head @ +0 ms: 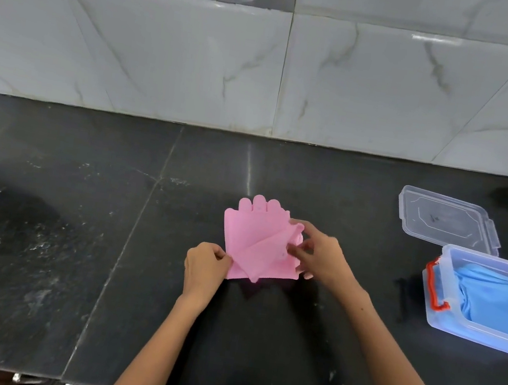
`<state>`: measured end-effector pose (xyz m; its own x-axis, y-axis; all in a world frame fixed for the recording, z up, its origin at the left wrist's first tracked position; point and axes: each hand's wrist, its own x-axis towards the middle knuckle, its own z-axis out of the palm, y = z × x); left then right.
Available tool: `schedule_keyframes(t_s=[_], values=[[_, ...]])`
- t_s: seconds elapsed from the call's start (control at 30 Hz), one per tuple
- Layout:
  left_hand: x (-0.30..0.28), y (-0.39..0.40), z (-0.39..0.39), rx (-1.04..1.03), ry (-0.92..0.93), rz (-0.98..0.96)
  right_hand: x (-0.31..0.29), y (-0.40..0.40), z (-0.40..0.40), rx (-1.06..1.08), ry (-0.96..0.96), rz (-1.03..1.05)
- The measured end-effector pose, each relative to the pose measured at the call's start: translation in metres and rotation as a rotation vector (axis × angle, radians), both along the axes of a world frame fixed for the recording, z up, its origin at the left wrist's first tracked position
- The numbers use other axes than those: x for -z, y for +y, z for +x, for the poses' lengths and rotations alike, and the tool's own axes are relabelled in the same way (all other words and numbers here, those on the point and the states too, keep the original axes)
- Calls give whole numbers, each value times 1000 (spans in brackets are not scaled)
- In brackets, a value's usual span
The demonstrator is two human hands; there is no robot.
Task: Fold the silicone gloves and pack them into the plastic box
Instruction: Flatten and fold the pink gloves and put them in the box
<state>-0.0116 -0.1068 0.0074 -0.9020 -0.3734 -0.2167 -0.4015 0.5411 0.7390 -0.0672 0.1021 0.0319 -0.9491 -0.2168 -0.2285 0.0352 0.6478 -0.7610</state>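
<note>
You have the pink silicone glove (255,242) lying on the black stone countertop (75,231) just below the middle of the frame, its finger tips pointing toward the grey marble-patterned wall tiles (199,62) at the top. A triangular flap of the glove is folded diagonally across its lower right part.

Your left hand (205,267) sits at the glove's lower left corner, fingers curled together and thumb pinching that corner against them. Your right hand (322,257) is at the glove's right edge, thumb and forefinger pinching the folded flap, with the other fingers curled loosely beneath.

At the right edge of the frame stands the clear plastic box (444,323) with an orange-red latch (434,288) on its near end. Inside it lies a light blue silicone glove (496,301), already folded. The box's clear plastic lid (448,219) lies flat on the countertop just behind the box, toward the upper right, close to it. Box and lid are well apart from the pink glove.
</note>
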Motion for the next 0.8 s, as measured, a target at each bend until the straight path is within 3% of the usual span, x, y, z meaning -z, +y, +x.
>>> schedule_keyframes(t_s=[0.17,0.27,0.47,0.8], values=[[3,-2,-1,5,-7,3,-7,-21,-18,190,8,99],[6,0,1,3,3,-23,0,-27,-11,305,19,14],[6,10,11,4,92,-101,25,-12,28,308,57,-139],[8,17,21,125,322,-197,41,-17,36,434,266,-176]])
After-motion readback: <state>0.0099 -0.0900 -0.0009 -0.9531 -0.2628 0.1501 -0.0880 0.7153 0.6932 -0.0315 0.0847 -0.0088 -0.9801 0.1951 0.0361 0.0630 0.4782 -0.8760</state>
